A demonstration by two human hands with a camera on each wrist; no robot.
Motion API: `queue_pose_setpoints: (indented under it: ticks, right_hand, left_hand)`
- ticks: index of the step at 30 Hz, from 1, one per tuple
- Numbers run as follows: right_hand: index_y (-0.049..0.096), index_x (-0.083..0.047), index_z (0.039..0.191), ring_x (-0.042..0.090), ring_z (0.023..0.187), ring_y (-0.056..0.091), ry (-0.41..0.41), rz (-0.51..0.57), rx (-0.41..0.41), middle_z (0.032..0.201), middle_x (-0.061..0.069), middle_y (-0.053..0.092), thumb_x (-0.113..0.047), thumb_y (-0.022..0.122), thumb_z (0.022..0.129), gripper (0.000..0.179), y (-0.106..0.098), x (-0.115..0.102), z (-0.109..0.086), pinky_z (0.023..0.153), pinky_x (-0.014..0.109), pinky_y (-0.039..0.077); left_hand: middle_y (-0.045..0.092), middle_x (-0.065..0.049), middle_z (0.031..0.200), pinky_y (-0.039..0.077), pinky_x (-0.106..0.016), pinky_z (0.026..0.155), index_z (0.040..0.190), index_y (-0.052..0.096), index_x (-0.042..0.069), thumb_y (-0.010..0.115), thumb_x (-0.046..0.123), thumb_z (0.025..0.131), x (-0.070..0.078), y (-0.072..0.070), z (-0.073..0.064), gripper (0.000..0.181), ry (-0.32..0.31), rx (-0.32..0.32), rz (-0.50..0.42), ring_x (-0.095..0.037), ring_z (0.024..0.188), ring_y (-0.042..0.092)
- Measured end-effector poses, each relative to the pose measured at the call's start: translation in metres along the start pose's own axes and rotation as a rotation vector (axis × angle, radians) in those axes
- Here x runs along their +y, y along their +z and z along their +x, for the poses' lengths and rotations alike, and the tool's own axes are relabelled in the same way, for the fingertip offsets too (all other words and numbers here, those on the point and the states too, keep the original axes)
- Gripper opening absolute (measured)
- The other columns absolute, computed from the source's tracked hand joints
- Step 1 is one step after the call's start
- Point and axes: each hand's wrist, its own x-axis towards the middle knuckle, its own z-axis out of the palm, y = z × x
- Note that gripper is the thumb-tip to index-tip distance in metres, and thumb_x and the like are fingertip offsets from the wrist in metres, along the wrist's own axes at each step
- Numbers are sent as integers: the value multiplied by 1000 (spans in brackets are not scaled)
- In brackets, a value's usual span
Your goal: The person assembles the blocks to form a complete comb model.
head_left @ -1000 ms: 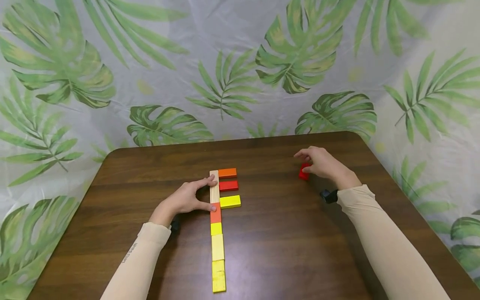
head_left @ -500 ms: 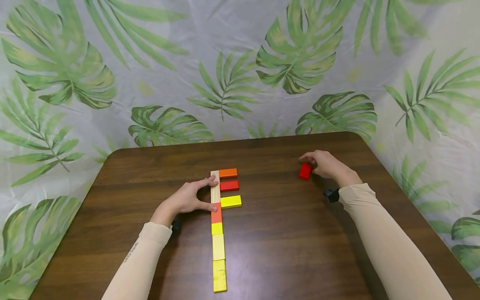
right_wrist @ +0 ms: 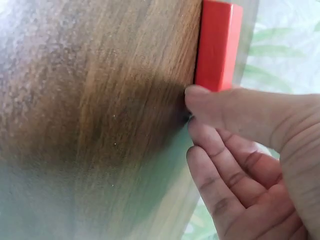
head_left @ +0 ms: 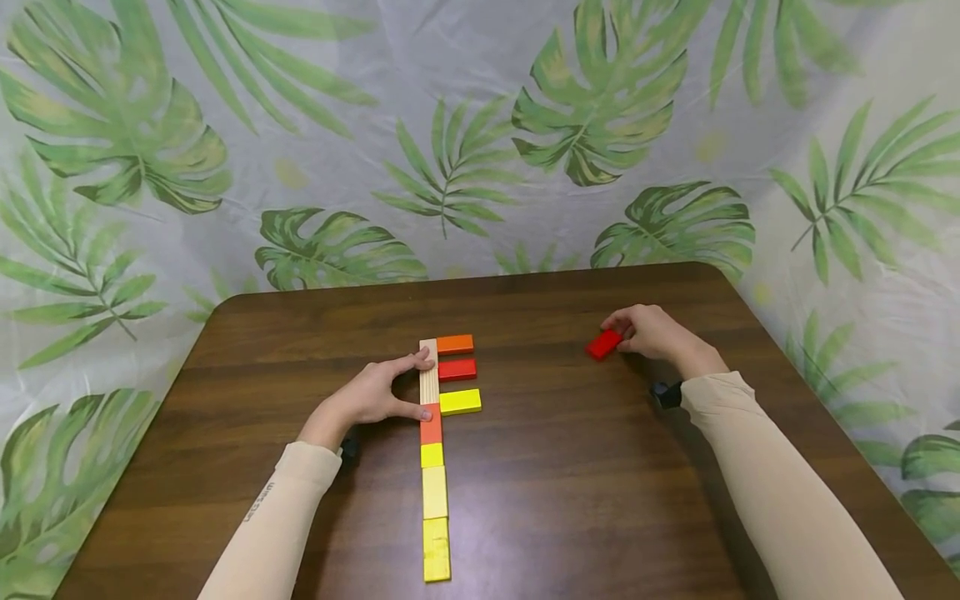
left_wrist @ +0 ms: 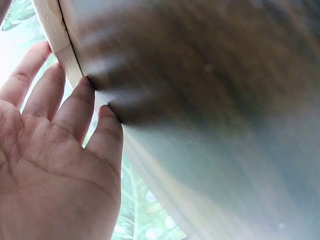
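My right hand (head_left: 654, 332) pinches one end of a red block (head_left: 602, 345) at the right of the table. In the right wrist view the thumb (right_wrist: 220, 106) lies at the end of that red block (right_wrist: 215, 45), while other fingers stay loosely bent. My left hand (head_left: 366, 393) is spread along a column of blocks. Its fingertips touch the plain wooden block (head_left: 429, 385) at the top, and its thumb rests on the orange-red block (head_left: 431, 429) below. The left wrist view shows its fingertips (left_wrist: 56, 74) down at a wooden edge.
Below the orange-red block, a small yellow block (head_left: 432, 456), a pale yellow block (head_left: 435, 493) and a bright yellow block (head_left: 437, 552) continue the column. An orange block (head_left: 454, 344), another red block (head_left: 457, 369) and a yellow block (head_left: 460, 402) jut out rightward. Brown table (head_left: 570, 492), leaf-print cloth (head_left: 480, 50) behind.
The right hand has shifted slightly right and nearer, and the red block has turned from nearly lengthwise to slanting, its free end now pointing left. The left hand has stayed in place.
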Motion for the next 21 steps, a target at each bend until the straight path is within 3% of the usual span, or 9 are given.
queue_pose_setpoints:
  ticks: [6, 13, 21]
  right_hand:
    - [74, 6, 122, 26, 95, 71, 22, 68, -3, 109, 19, 77, 0, 79, 92, 31, 7, -1, 0, 89, 44, 62]
    - [76, 5, 119, 17, 88, 68, 27, 96, 35, 99, 11, 75, -10, 84, 92, 32, 13, 2, -1, 80, 26, 57]
    - [77, 3, 117, 14, 83, 67, 22, 135, 75, 95, 7, 77, -16, 86, 92, 33, 16, -7, -5, 75, 19, 55]
  left_hand:
    - [52, 3, 166, 32, -60, 130, 161, 52, 23, 92, 48, 83, -2, 1, -1, 92, 6, 4, 3, -38, 161, 36]
    - [54, 6, 165, 31, -59, 131, 163, 49, 22, 92, 48, 83, -1, 1, 1, 95, 15, 2, 0, -36, 162, 34]
    - [54, 5, 165, 31, -59, 131, 162, 52, 23, 93, 45, 83, -1, 0, 1, 92, 7, 7, -4, -36, 162, 35]
